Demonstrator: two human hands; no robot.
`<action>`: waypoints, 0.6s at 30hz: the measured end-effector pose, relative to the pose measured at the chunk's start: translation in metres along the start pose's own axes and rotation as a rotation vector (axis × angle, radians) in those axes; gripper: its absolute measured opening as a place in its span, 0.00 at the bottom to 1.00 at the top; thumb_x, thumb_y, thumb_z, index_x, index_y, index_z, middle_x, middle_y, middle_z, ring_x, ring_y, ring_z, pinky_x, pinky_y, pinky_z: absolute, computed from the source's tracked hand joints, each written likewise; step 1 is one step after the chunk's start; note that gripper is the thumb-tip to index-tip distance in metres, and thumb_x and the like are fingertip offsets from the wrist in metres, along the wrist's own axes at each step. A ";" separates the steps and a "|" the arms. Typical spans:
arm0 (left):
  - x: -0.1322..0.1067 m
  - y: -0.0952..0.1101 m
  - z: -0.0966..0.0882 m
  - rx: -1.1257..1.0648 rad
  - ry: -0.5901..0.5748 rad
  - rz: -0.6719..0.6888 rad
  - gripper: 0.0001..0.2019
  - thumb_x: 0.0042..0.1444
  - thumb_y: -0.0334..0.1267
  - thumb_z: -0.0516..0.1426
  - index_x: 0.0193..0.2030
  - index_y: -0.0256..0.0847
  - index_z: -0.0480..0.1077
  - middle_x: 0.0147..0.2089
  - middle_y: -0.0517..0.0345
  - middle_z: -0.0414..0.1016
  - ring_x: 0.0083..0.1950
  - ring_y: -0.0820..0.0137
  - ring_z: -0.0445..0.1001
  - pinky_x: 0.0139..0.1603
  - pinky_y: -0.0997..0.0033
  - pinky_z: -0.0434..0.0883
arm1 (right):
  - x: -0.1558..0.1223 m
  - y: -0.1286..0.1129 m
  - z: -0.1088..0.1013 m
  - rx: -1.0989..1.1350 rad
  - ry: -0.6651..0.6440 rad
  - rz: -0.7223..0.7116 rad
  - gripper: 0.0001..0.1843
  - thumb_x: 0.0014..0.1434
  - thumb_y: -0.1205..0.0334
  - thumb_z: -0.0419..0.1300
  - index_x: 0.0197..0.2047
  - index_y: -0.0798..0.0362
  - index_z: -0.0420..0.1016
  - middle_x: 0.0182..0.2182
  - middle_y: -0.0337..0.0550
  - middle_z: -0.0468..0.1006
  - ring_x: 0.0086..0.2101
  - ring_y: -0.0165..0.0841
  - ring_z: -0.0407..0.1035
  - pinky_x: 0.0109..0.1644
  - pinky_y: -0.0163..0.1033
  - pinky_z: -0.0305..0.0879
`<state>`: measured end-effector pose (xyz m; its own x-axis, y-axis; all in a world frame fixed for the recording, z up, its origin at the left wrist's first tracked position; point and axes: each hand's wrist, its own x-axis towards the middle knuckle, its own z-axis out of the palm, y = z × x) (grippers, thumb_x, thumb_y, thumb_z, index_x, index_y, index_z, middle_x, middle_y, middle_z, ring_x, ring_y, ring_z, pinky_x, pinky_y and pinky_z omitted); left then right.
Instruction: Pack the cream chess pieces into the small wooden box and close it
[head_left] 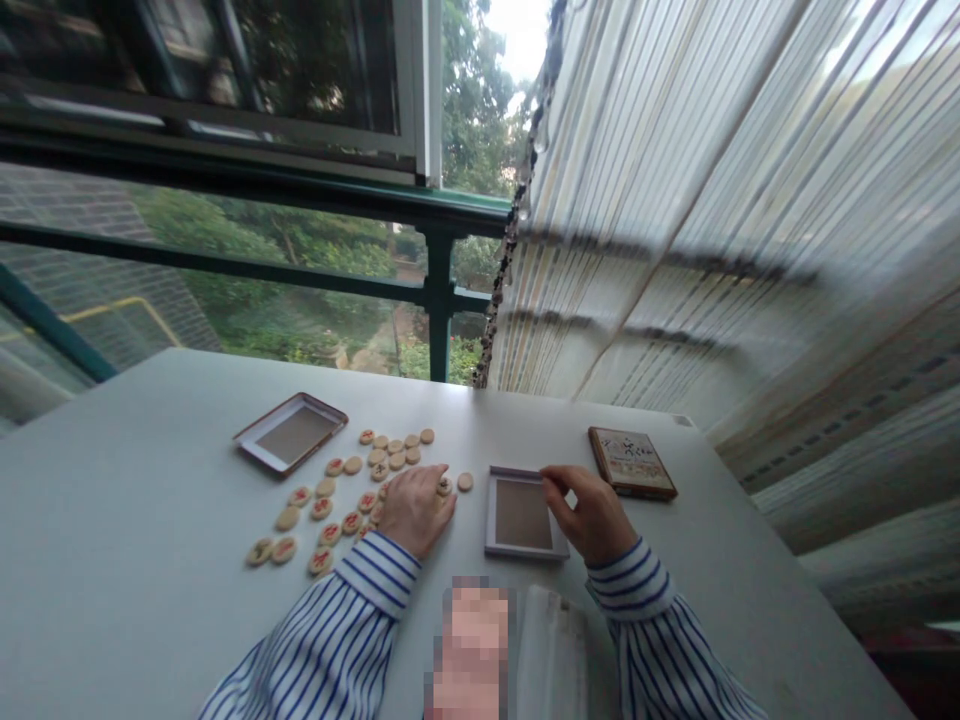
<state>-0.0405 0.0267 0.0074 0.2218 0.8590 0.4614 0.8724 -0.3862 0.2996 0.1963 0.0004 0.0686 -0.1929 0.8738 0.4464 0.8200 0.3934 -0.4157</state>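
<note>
My left hand [415,508] is bent low over the table among several round wooden Chinese chess pieces, its fingers curled about one Chinese chess piece [444,486] with a dark character. Another piece [465,482], showing a plain side, lies just right of its fingertips. More pieces [322,508] spread to the left, some with red characters and some blank; a few are partly covered by the hand. My right hand [592,512] pinches the far right edge of a shallow open box tray [491,515] with a brown inner base, which holds no pieces.
A second shallow box half [251,440] lies open side up at the far left. A flat box with a printed cover [637,462] rests at the right. Clear plastic [551,650] lies near the front edge. Beyond the white table [150,480] are a green railing [439,260] and a string curtain [600,200].
</note>
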 end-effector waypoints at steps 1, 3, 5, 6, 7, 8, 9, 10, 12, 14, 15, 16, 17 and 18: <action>0.000 0.001 0.000 0.009 -0.008 -0.011 0.16 0.49 0.37 0.55 0.45 0.35 0.68 0.40 0.48 0.74 0.42 0.60 0.71 0.44 0.59 0.66 | 0.006 -0.004 0.000 -0.001 -0.018 -0.020 0.10 0.55 0.64 0.52 0.37 0.56 0.72 0.28 0.44 0.76 0.31 0.32 0.69 0.39 0.37 0.64; 0.001 0.002 0.001 0.026 -0.022 -0.029 0.16 0.49 0.37 0.55 0.45 0.36 0.68 0.39 0.49 0.74 0.42 0.60 0.70 0.44 0.59 0.65 | 0.014 -0.012 0.001 -0.006 -0.042 -0.041 0.10 0.55 0.65 0.52 0.38 0.56 0.72 0.29 0.44 0.76 0.32 0.32 0.69 0.39 0.37 0.63; 0.001 0.003 0.001 0.040 -0.027 -0.041 0.16 0.49 0.37 0.54 0.45 0.36 0.69 0.38 0.50 0.74 0.42 0.60 0.70 0.45 0.58 0.64 | 0.018 -0.018 0.004 -0.031 -0.070 -0.051 0.10 0.55 0.65 0.52 0.38 0.55 0.72 0.30 0.44 0.76 0.33 0.33 0.69 0.39 0.38 0.63; 0.001 0.003 0.001 0.046 -0.027 -0.043 0.15 0.49 0.37 0.54 0.45 0.36 0.69 0.37 0.50 0.74 0.41 0.60 0.70 0.45 0.58 0.64 | 0.018 -0.020 0.006 -0.039 -0.093 -0.062 0.10 0.55 0.65 0.52 0.38 0.55 0.72 0.31 0.44 0.77 0.33 0.33 0.69 0.39 0.38 0.62; 0.001 0.003 0.001 0.050 -0.026 -0.043 0.15 0.49 0.37 0.54 0.44 0.36 0.69 0.37 0.51 0.74 0.41 0.60 0.70 0.45 0.59 0.63 | 0.018 -0.021 0.008 -0.044 -0.114 -0.072 0.09 0.55 0.65 0.53 0.38 0.54 0.72 0.31 0.44 0.77 0.33 0.33 0.69 0.39 0.38 0.62; 0.001 0.003 0.001 0.053 -0.022 -0.042 0.15 0.49 0.37 0.54 0.44 0.36 0.69 0.36 0.51 0.74 0.41 0.60 0.70 0.45 0.59 0.63 | 0.017 -0.022 0.010 -0.047 -0.133 -0.079 0.09 0.55 0.65 0.53 0.39 0.54 0.72 0.31 0.43 0.77 0.33 0.33 0.69 0.39 0.38 0.62; 0.000 0.003 0.002 0.056 -0.016 -0.039 0.14 0.49 0.37 0.54 0.44 0.37 0.69 0.36 0.51 0.74 0.41 0.60 0.70 0.45 0.59 0.63 | 0.016 -0.021 0.011 -0.049 -0.149 -0.083 0.09 0.55 0.65 0.53 0.39 0.54 0.72 0.32 0.43 0.77 0.33 0.33 0.69 0.39 0.38 0.61; 0.000 0.003 0.002 0.057 -0.010 -0.034 0.14 0.49 0.37 0.54 0.43 0.37 0.69 0.36 0.51 0.74 0.40 0.61 0.70 0.45 0.59 0.63 | 0.015 -0.021 0.013 -0.051 -0.160 -0.084 0.09 0.55 0.65 0.53 0.39 0.54 0.72 0.32 0.43 0.77 0.33 0.33 0.69 0.39 0.38 0.61; 0.000 0.003 0.004 0.055 0.008 -0.023 0.13 0.49 0.37 0.54 0.43 0.36 0.70 0.35 0.51 0.75 0.40 0.61 0.70 0.44 0.59 0.63 | 0.013 -0.019 0.014 -0.058 -0.171 -0.076 0.09 0.55 0.66 0.53 0.39 0.54 0.72 0.32 0.43 0.77 0.33 0.33 0.69 0.39 0.38 0.61; 0.000 0.002 0.005 0.050 0.024 -0.012 0.13 0.49 0.36 0.54 0.42 0.36 0.70 0.35 0.52 0.75 0.39 0.62 0.70 0.44 0.60 0.63 | 0.013 -0.018 0.014 -0.062 -0.170 -0.068 0.09 0.55 0.65 0.53 0.39 0.54 0.72 0.32 0.43 0.77 0.33 0.33 0.69 0.39 0.38 0.61; 0.000 0.002 0.005 0.049 0.031 -0.009 0.13 0.49 0.35 0.55 0.42 0.36 0.70 0.34 0.52 0.75 0.39 0.62 0.70 0.44 0.60 0.63 | 0.014 -0.018 0.014 -0.062 -0.170 -0.067 0.09 0.55 0.65 0.53 0.39 0.53 0.72 0.32 0.43 0.77 0.33 0.32 0.69 0.39 0.38 0.61; 0.000 0.001 0.006 0.049 0.038 -0.006 0.12 0.49 0.35 0.55 0.42 0.36 0.70 0.34 0.52 0.75 0.39 0.62 0.70 0.44 0.60 0.63 | 0.014 -0.018 0.013 -0.063 -0.168 -0.066 0.09 0.55 0.65 0.53 0.39 0.54 0.72 0.32 0.43 0.77 0.33 0.32 0.69 0.39 0.38 0.61; 0.000 0.001 0.006 0.049 0.046 -0.003 0.12 0.49 0.35 0.55 0.42 0.36 0.70 0.34 0.52 0.75 0.39 0.62 0.70 0.44 0.60 0.63 | 0.014 -0.019 0.012 -0.064 -0.166 -0.067 0.09 0.55 0.65 0.53 0.39 0.54 0.72 0.32 0.43 0.77 0.33 0.32 0.69 0.39 0.38 0.61; 0.001 0.001 0.006 0.049 0.055 0.000 0.12 0.49 0.36 0.55 0.42 0.36 0.70 0.34 0.52 0.75 0.39 0.61 0.70 0.44 0.59 0.63 | 0.014 -0.019 0.012 -0.065 -0.164 -0.069 0.09 0.55 0.65 0.53 0.39 0.54 0.72 0.31 0.43 0.77 0.33 0.32 0.69 0.39 0.38 0.61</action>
<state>-0.0372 0.0289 0.0034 0.1987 0.8387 0.5070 0.8932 -0.3679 0.2586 0.1718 0.0087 0.0736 -0.3306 0.8825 0.3344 0.8341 0.4390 -0.3340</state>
